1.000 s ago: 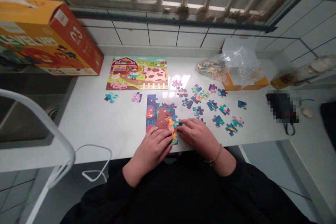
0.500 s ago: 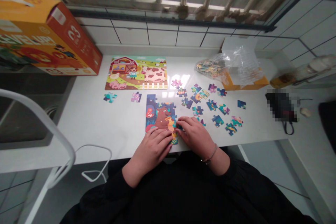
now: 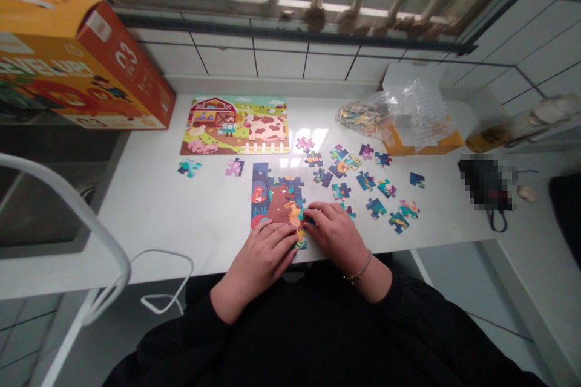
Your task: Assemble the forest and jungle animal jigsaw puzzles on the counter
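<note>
Edging leftward, the right hand (image 3: 334, 231) pinches a mostly hidden piece (image 3: 309, 218), seemingly now up at the right edge of the puzzle (image 3: 279, 199) on the table (image 3: 204, 217), the left hand (image 3: 267, 248) flat across its bottom.

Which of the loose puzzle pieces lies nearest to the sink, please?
The teal jigsaw piece, in front of the left end of the farm picture; the purple piece and all others lie farther right.
</note>
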